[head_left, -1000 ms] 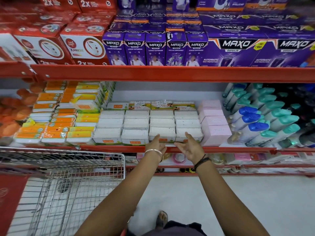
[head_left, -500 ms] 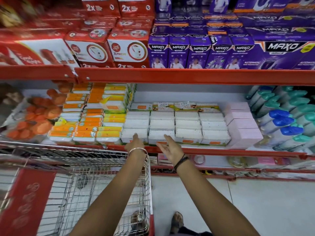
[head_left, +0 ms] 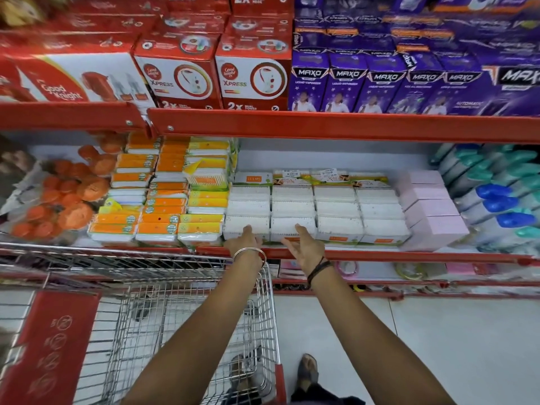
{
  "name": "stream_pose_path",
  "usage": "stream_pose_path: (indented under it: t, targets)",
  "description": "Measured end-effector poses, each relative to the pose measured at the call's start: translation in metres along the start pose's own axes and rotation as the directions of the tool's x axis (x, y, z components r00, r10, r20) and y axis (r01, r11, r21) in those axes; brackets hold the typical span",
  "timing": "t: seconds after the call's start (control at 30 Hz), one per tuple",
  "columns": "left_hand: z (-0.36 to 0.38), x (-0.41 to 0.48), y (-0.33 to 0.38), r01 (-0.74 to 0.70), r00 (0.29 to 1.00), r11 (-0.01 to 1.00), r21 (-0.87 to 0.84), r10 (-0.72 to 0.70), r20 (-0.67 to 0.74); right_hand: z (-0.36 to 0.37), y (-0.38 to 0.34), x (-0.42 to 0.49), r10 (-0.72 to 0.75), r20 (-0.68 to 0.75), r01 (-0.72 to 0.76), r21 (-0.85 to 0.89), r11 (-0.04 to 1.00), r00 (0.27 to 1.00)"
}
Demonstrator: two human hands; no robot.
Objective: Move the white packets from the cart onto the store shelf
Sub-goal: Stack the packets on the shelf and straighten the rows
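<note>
White packets (head_left: 339,209) lie in neat rows on the middle store shelf (head_left: 380,254), stacked several deep. My left hand (head_left: 244,242) reaches to the front packet of the leftmost row (head_left: 247,225), fingertips touching its near edge. My right hand (head_left: 304,245) is spread, palm turned inward, at the front of the second row (head_left: 292,226). Neither hand holds a packet. The wire cart (head_left: 175,317) stands below at the left; I see no white packets in its basket.
Orange and yellow packs (head_left: 163,206) fill the shelf to the left, pink boxes (head_left: 429,209) and bottles (head_left: 502,200) to the right. Red and purple boxes (head_left: 251,77) line the upper shelf. White tiled floor (head_left: 438,346) lies to the right of the cart.
Both hands have shifted left along the shelf front, from the third and fourth rows of white packets to the first two rows. The view has swung left, showing more of the cart.
</note>
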State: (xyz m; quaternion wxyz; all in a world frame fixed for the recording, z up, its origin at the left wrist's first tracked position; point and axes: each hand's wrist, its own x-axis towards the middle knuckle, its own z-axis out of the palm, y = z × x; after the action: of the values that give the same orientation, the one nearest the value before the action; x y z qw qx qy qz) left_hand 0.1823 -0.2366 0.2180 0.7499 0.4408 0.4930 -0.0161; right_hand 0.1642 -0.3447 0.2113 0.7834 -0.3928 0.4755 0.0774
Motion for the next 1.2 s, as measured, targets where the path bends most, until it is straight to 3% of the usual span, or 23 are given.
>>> stream_pose_path:
  t: [0.23, 0.27, 0.33, 0.4, 0.43, 0.5, 0.57, 0.6, 0.63, 0.7, 0.77, 0.9, 1.03, 1.2]
  targets:
    - [-0.005, -0.003, 0.001, 0.018, 0.997, 0.999, 0.048, -0.021, 0.071, -0.002, 0.003, -0.007, -0.039, -0.006, 0.038, -0.055, 0.998, 0.999]
    - [-0.008, -0.004, 0.001, 0.046, 0.992, 0.994, 0.094, -0.056, 0.110, -0.004, 0.004, -0.010, -0.055, -0.009, 0.054, -0.106, 0.993, 0.998]
    - [-0.014, -0.009, 0.002, 0.034, 0.974, 0.939, 0.342, -0.107, 0.198, -0.005, 0.008, -0.018, -0.178, -0.035, 0.160, -0.294, 0.942, 0.983]
    - [-0.020, -0.013, 0.002, -0.259, 0.940, 0.737, 0.625, 0.042, 0.340, -0.007, 0.012, -0.026, -0.442, 0.018, 0.389, -0.508, 0.769, 0.897]
    - [-0.021, -0.013, 0.002, -0.463, 0.876, 0.584, 0.667, 0.186, 0.445, -0.008, 0.011, -0.030, -0.581, 0.082, 0.509, -0.593, 0.624, 0.809]
    - [-0.019, -0.014, 0.010, -0.764, 0.643, 0.302, 0.570, 0.431, 0.633, -0.008, 0.005, -0.028, -0.782, 0.227, 0.640, -0.721, 0.265, 0.580]
    - [-0.013, -0.004, 0.019, -0.880, 0.400, -0.011, 0.476, 0.523, 0.753, -0.005, -0.006, -0.014, -0.818, 0.409, 0.677, -0.735, -0.032, 0.405]
    - [-0.008, 0.005, 0.022, -0.872, 0.333, -0.158, 0.464, 0.503, 0.797, -0.002, -0.010, -0.005, -0.773, 0.514, 0.679, -0.719, -0.150, 0.373]
    - [-0.004, 0.015, 0.023, -0.845, 0.314, -0.258, 0.469, 0.471, 0.824, 0.001, -0.013, 0.007, -0.703, 0.604, 0.665, -0.704, -0.250, 0.375]
    - [0.002, 0.032, 0.024, -0.787, 0.372, -0.353, 0.506, 0.382, 0.846, 0.005, -0.016, 0.026, -0.564, 0.711, 0.594, -0.685, -0.422, 0.420]
    - [0.004, 0.044, 0.020, -0.750, 0.415, -0.423, 0.509, 0.298, 0.860, 0.005, -0.018, 0.040, -0.485, 0.735, 0.508, -0.678, -0.531, 0.473]
    - [0.008, 0.055, 0.012, -0.709, 0.390, -0.542, 0.451, 0.232, 0.891, 0.003, -0.018, 0.052, -0.490, 0.717, 0.459, -0.695, -0.553, 0.495]
    - [0.011, 0.058, 0.009, -0.688, 0.380, -0.569, 0.450, 0.245, 0.892, 0.005, -0.016, 0.052, -0.517, 0.715, 0.479, -0.699, -0.531, 0.471]
    - [0.012, 0.056, 0.009, -0.680, 0.376, -0.585, 0.442, 0.240, 0.895, 0.005, -0.016, 0.051, -0.499, 0.709, 0.473, -0.704, -0.529, 0.498]
